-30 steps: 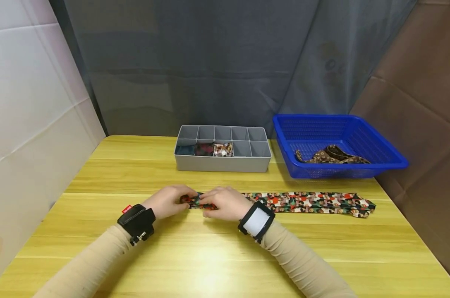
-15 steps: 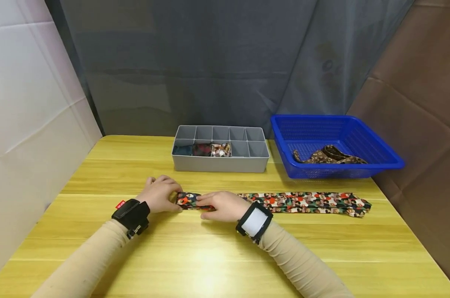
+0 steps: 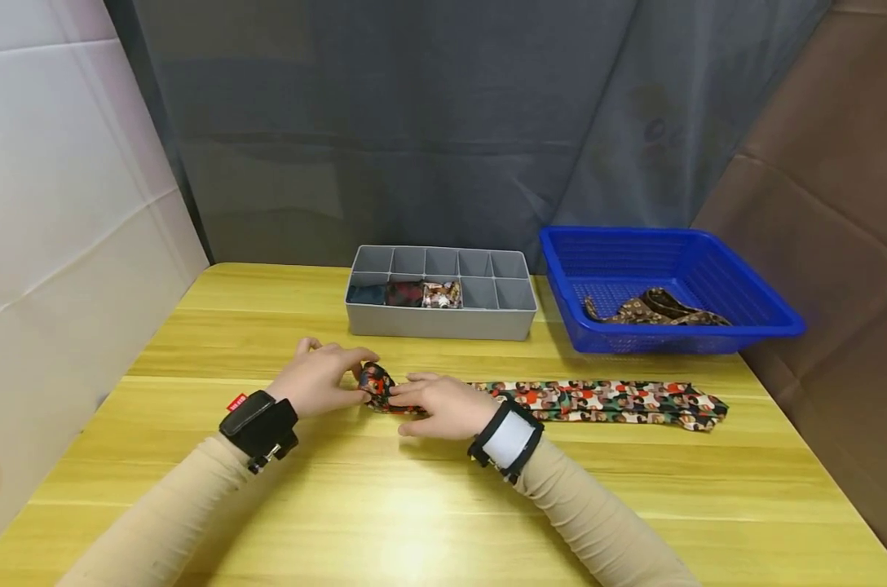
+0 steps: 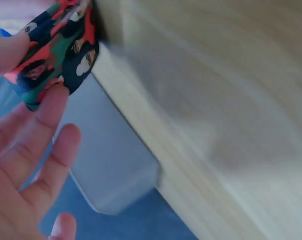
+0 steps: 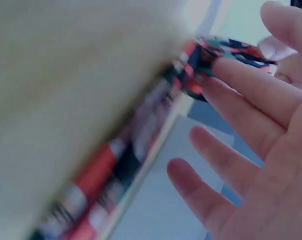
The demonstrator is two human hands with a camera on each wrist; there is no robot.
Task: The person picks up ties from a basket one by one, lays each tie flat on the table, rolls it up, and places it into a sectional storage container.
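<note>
A person's left hand (image 3: pixel 319 381) and right hand (image 3: pixel 443 403) pinch the rolled end of a patterned necktie (image 3: pixel 605 399) between thumbs and fingertips, other fingers loosely spread. The tie stretches rightward across the yellow table (image 3: pixel 414 505), near a grey divided organiser (image 3: pixel 440 323) and blue basket (image 3: pixel 671 281)

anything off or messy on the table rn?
Nothing stands out. The patterned tie lies flat on the table, its end rolled between both hands. The brown tie sits loose in the blue basket; the organizer is square.
</note>
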